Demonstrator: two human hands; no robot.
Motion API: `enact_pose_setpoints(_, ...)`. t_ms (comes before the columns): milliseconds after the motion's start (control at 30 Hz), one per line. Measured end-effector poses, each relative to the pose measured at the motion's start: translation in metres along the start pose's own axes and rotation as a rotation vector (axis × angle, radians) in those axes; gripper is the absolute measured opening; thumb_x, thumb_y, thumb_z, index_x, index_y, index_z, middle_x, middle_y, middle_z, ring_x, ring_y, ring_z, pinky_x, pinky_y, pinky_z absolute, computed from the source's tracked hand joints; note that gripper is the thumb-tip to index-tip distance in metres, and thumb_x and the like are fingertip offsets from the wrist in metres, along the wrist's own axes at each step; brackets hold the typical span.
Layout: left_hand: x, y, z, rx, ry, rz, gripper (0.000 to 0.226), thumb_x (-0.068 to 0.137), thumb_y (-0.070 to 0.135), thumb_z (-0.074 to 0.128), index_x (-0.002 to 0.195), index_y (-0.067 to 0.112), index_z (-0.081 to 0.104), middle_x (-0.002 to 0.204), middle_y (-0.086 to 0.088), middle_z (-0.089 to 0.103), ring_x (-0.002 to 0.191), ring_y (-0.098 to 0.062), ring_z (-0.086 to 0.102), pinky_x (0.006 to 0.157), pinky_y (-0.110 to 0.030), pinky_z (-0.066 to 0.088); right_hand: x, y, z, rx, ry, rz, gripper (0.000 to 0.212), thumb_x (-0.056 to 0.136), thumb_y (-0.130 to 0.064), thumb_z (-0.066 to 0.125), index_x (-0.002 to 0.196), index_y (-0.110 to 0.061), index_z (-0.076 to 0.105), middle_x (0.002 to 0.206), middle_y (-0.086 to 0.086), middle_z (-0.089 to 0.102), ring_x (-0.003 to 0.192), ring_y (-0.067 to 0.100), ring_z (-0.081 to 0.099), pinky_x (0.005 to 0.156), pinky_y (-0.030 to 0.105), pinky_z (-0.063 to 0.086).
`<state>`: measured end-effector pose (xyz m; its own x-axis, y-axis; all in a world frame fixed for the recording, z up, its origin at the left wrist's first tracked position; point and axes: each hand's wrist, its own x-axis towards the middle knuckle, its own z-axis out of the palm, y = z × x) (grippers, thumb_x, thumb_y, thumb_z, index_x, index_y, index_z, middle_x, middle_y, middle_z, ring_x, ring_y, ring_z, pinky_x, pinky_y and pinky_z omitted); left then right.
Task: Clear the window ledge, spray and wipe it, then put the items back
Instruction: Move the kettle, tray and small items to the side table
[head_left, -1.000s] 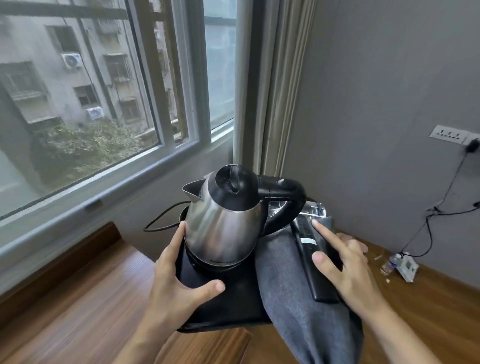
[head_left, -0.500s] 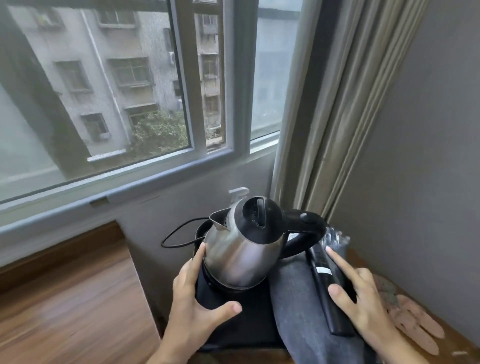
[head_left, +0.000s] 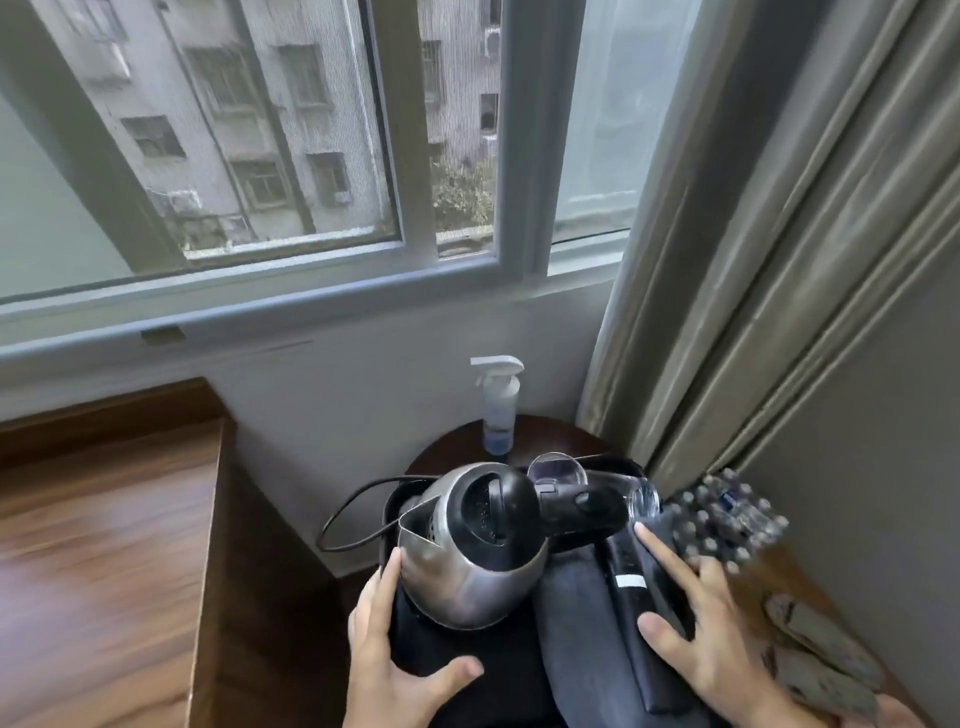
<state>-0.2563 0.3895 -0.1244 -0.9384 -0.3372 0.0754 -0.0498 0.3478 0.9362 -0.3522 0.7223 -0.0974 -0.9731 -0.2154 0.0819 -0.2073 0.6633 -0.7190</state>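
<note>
I carry a black tray (head_left: 441, 654) with a steel kettle (head_left: 467, 571) on its base, a grey cloth (head_left: 582, 649), a black remote (head_left: 631, 582) and two glasses (head_left: 557, 470). My left hand (head_left: 395, 670) grips the tray's left edge, thumb on top. My right hand (head_left: 711, 639) holds the right side, index finger and thumb pressing on the remote. The tray hovers over a round dark side table (head_left: 452, 452), where a white spray bottle (head_left: 498, 410) stands. The wooden window ledge (head_left: 104, 519) lies to the left.
Beige curtains (head_left: 727, 260) hang at the right, close to the tray. A wrapped pack of water bottles (head_left: 727, 519) and slippers (head_left: 821, 649) lie on the floor by the grey wall. The kettle's black cord (head_left: 343, 514) loops off the tray's left side.
The tray has swung rightward off the ledge and now sits over the round side table. The spray bottle has come into view. Both hands keep the same hold.
</note>
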Motion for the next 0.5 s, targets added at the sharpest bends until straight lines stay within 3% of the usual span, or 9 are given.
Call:
enact_pose_setpoints(100,0.011,-0.022,0.026,0.043,0.02,-0.024,0.137,0.031,0.063,0.098,0.149,0.064,0.029,0.155,0.03,0.034,0.147,-0.004,0.027,0.114,-0.041,0.032,0.023,0.036,0.011,0.003,-0.077,0.001,0.091,0.065,-0.085,0.062,0.149,-0.067,0.032,0.114,-0.002,0.045,0.112,0.013,0.052,0.1,0.028,0.037)
enact_pose_setpoints(233,0.028,-0.054,0.056,0.061,0.036,-0.052,0.137,0.031,0.058,0.099,0.148,0.067,0.028,0.156,0.031,0.032,0.148,-0.005,0.025,0.115,-0.038,0.029,0.053,0.079,0.03,-0.02,-0.11,-0.032,0.09,0.066,-0.078,0.063,0.149,-0.067,0.031,0.11,-0.002,0.044,0.106,0.013,0.054,0.098,0.035,0.043)
enact_pose_setpoints(367,0.046,-0.084,0.08,0.078,0.066,-0.056,0.135,0.03,0.075,0.094,0.149,0.064,0.03,0.157,0.029,0.032,0.148,-0.006,0.026,0.114,-0.041,0.031,0.079,0.116,0.053,0.049,-0.15,-0.048,0.094,0.063,-0.075,0.07,0.147,-0.071,0.028,0.112,-0.001,0.044,0.112,0.006,0.05,0.104,0.021,0.037)
enact_pose_setpoints(500,0.062,-0.107,0.099,0.092,0.069,-0.097,0.135,0.03,0.058,0.097,0.145,0.071,0.027,0.155,0.034,0.026,0.15,0.0,0.021,0.115,-0.037,0.029,0.099,0.143,0.073,0.103,-0.158,-0.033,0.094,0.062,-0.068,0.073,0.145,-0.072,0.028,0.109,0.004,0.047,0.108,0.0,0.053,0.1,0.005,0.033)
